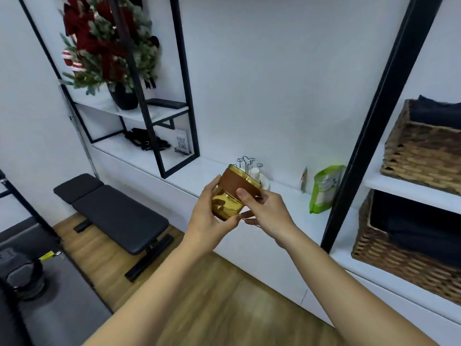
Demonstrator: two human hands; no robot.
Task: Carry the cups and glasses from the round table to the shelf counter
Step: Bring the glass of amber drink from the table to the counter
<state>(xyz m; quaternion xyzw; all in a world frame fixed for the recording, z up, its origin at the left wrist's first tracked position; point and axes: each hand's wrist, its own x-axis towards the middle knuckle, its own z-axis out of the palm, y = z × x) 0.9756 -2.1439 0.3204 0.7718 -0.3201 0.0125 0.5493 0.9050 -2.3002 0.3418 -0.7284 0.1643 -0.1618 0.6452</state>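
Both hands grip one glossy gold cup with a brown band (230, 193), tilted, in mid-air short of the counter: left hand (208, 216) curled round its base, right hand (264, 211) pinching its banded side. Recommended: level the cup, then lower it onto bare white shelf counter (207, 174), clear of the wire rack holding white cups (252, 171) just behind.

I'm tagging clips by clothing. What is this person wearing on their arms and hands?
Nothing shows: the left hand and right hand are bare, without gloves, rings or a watch, and both forearms are uncovered to the frame's lower edge, with no sleeve in view.
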